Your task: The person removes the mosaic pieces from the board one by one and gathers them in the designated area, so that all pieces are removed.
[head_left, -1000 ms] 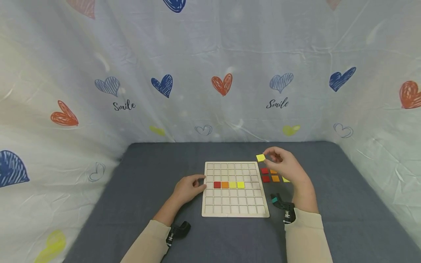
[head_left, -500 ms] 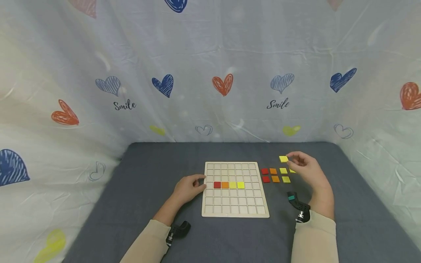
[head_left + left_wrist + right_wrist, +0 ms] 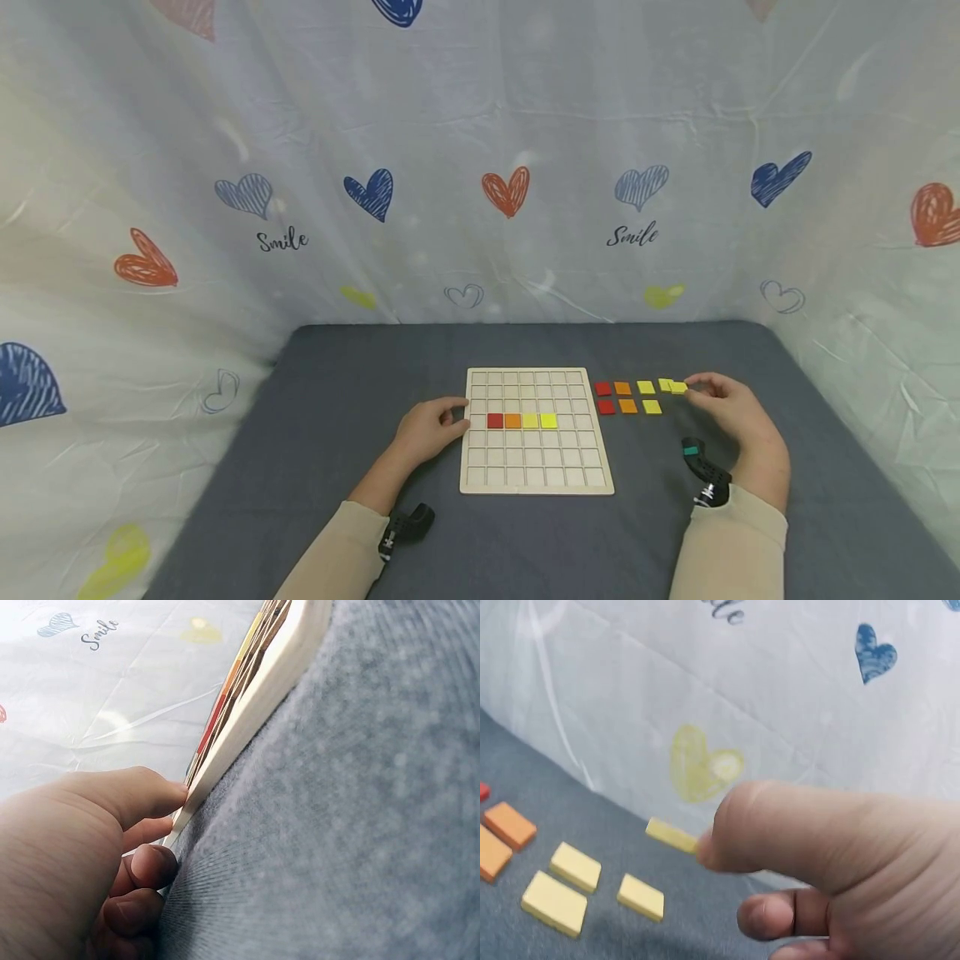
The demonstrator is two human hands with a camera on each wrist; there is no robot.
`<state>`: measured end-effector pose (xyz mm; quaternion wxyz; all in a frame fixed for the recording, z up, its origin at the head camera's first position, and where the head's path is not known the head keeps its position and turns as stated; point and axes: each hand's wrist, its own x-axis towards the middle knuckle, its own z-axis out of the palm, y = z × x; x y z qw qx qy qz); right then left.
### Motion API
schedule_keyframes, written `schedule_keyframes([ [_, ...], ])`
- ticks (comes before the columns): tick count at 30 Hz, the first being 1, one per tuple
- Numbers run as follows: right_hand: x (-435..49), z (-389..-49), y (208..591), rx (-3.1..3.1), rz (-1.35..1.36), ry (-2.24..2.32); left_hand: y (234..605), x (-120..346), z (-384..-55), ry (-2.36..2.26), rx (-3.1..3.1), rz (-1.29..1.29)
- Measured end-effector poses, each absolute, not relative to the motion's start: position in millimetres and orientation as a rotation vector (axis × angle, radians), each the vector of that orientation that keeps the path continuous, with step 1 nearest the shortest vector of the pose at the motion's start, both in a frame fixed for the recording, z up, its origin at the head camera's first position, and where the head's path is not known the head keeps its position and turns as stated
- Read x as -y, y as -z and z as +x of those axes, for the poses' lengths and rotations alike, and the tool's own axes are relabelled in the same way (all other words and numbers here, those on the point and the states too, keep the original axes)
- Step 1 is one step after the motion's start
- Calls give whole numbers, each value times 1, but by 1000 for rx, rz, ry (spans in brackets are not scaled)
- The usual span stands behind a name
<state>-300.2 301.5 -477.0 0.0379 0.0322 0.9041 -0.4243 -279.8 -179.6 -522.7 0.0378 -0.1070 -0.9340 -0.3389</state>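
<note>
A square yellow tile [image 3: 671, 835] is pinched between the thumb and fingers of my right hand [image 3: 733, 410]. It is held above the table, with another yellow tile [image 3: 664, 385] just to its left in the head view. My left hand [image 3: 427, 429] touches the left edge of a pale wooden grid board [image 3: 536, 490], its thumb and forefinger apart along the rim. In the left wrist view the thumb [image 3: 154, 796] rests at the board's edge. One row of the board bears a red tile [image 3: 495, 421], an orange tile [image 3: 513, 421] and two yellow tiles [image 3: 539, 421].
Right of the board lie two red tiles [image 3: 605, 407], two orange tiles [image 3: 628, 407] and two more yellow tiles [image 3: 652, 407] in columns. A dark grey cloth [image 3: 360, 358] covers the table. Behind hangs a white curtain [image 3: 435, 125] printed with hearts.
My right hand has carried the yellow tile rightward and lower, from beside the board's far right corner to the right end of the loose tiles. The left hand has stayed at the board's edge.
</note>
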Motion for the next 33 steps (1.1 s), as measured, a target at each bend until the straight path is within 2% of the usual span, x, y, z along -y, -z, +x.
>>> schedule_keyframes([
  [18, -309, -307, 498, -2775, 206, 1117, 522, 179, -280, 1044, 2874, -318],
  [27, -303, -305, 490, -2766, 205, 1168, 522, 179, -280, 1054, 2868, -326],
  [33, -286, -304, 471, -2809, 102, 1255, 522, 179, -279, 1056, 2862, -322],
])
